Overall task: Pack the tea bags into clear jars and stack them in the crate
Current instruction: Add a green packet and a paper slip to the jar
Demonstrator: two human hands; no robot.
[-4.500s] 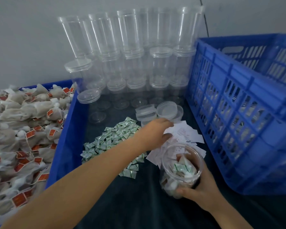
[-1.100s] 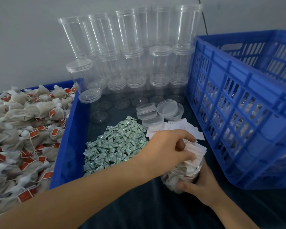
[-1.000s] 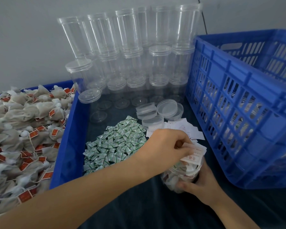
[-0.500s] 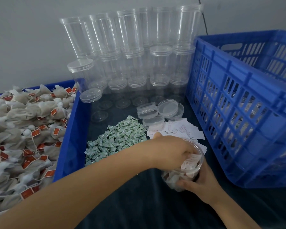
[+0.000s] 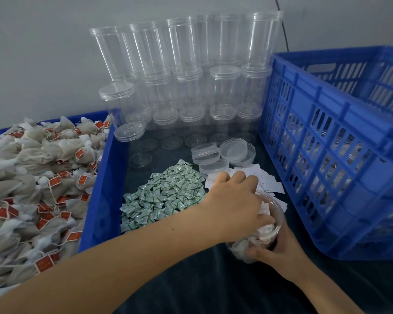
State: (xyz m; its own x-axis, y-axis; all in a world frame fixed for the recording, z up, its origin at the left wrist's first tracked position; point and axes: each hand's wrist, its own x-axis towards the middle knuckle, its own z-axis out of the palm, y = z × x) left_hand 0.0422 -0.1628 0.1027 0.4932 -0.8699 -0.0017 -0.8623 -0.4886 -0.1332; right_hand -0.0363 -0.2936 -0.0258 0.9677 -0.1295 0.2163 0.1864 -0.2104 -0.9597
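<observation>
I see the open clear plastic jar (image 5: 262, 227), already filled with pale gauzy tea bags, sitting tilted on the dark cloth-covered desk (image 5: 191, 279) toward its near right side, beside the blue slotted plastic crate (image 5: 327, 159). My right hand (image 5: 279, 250) wraps its fingers round the jar's wall; my left hand (image 5: 234, 207) has fingertips dipped in the mouth, though I cannot tell whether they pinch the white paper slip there. I judge this the topping-off step; next calls for one of the round clear lids (image 5: 234, 150) lying beyond. Crinkly green-and-white sachets (image 5: 166, 196) lie heaped leftward.
</observation>
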